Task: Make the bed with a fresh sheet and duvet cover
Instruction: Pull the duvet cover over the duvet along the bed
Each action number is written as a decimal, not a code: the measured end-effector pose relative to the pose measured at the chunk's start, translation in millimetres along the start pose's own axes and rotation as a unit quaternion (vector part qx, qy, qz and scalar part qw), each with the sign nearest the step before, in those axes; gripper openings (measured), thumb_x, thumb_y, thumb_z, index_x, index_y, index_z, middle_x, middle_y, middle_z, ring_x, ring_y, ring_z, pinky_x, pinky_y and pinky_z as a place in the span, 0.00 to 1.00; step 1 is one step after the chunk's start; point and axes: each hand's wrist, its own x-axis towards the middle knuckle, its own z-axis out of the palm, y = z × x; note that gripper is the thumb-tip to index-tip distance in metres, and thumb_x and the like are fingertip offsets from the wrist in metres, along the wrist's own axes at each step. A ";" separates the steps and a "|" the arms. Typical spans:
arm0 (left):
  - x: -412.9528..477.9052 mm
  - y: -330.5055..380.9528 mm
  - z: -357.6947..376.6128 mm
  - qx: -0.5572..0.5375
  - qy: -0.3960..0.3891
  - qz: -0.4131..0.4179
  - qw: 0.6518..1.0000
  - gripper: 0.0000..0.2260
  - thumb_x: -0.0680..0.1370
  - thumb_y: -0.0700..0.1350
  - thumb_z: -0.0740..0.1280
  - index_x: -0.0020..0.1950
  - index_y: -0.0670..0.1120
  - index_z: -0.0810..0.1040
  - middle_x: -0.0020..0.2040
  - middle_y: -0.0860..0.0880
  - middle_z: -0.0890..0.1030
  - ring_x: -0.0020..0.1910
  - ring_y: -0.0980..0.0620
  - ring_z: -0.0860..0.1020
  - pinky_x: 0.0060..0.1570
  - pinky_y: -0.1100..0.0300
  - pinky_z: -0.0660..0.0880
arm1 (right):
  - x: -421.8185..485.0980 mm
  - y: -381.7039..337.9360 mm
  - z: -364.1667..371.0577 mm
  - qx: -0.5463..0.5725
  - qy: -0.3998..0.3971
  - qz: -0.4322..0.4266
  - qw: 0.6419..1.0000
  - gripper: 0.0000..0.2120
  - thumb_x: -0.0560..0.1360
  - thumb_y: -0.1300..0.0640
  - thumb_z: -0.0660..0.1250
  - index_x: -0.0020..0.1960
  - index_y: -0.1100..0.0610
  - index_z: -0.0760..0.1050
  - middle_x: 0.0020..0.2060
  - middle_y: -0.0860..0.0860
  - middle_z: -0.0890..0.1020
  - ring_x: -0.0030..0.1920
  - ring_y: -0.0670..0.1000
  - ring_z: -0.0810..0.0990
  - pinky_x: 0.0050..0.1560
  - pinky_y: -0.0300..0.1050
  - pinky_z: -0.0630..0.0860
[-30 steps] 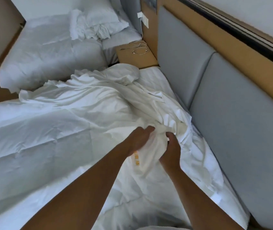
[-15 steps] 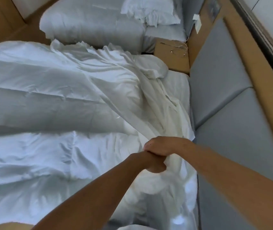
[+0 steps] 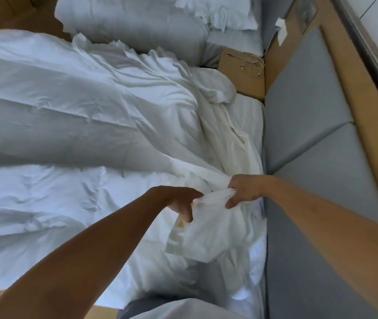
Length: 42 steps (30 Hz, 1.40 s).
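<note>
A white duvet [image 3: 73, 125] lies spread and rumpled across the bed. Along its headboard side runs a creamier white duvet cover [image 3: 231, 143], bunched in folds. My left hand [image 3: 181, 201] pinches a corner of that cover, which shows a small yellow mark. My right hand [image 3: 243, 189] grips the same stretch of cloth a short way to the right, close to the headboard. The fabric is pulled taut between both hands and hangs in a loose flap below them. A strip of bare white sheet [image 3: 250, 120] shows beside the headboard.
A grey padded headboard [image 3: 310, 139] in a wooden frame runs down the right side. A wooden bedside table [image 3: 240, 72] with a cable stands between this bed and a second bed [image 3: 142, 21] with crumpled white linen. Wooden floor shows at the lower left.
My hands were pressed together on the bunched cover and have now drawn apart, stretching the corner between them. The view has tipped further down and to the left.
</note>
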 end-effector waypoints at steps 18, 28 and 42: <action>32.8 12.0 -62.6 -0.405 0.094 0.149 0.897 0.01 0.70 0.43 0.68 0.39 0.47 0.79 0.37 0.51 0.78 0.38 0.53 0.76 0.40 0.63 0.72 | 0.2 -29.9 -43.2 0.181 -0.005 0.065 0.981 0.12 0.71 0.53 0.79 0.45 0.52 0.75 0.32 0.47 0.66 0.28 0.46 0.59 0.26 0.40 0.58; 32.6 -11.8 -85.2 -0.450 -0.011 0.113 0.886 0.13 0.77 0.39 0.72 0.61 0.46 0.82 0.59 0.50 0.84 0.61 0.51 0.80 0.63 0.60 0.73 | 7.4 -5.7 -84.8 0.289 0.088 0.024 0.953 0.22 0.65 0.32 0.76 0.42 0.51 0.85 0.30 0.48 0.74 0.27 0.46 0.66 0.26 0.39 0.63; 38.6 2.7 -84.4 -0.420 0.102 0.152 0.889 0.14 0.76 0.42 0.76 0.61 0.46 0.81 0.54 0.48 0.84 0.54 0.49 0.82 0.56 0.56 0.79 | 12.3 1.7 -83.8 0.457 0.132 0.019 0.879 0.05 0.77 0.53 0.69 0.48 0.55 0.81 0.30 0.50 0.74 0.26 0.46 0.68 0.23 0.39 0.62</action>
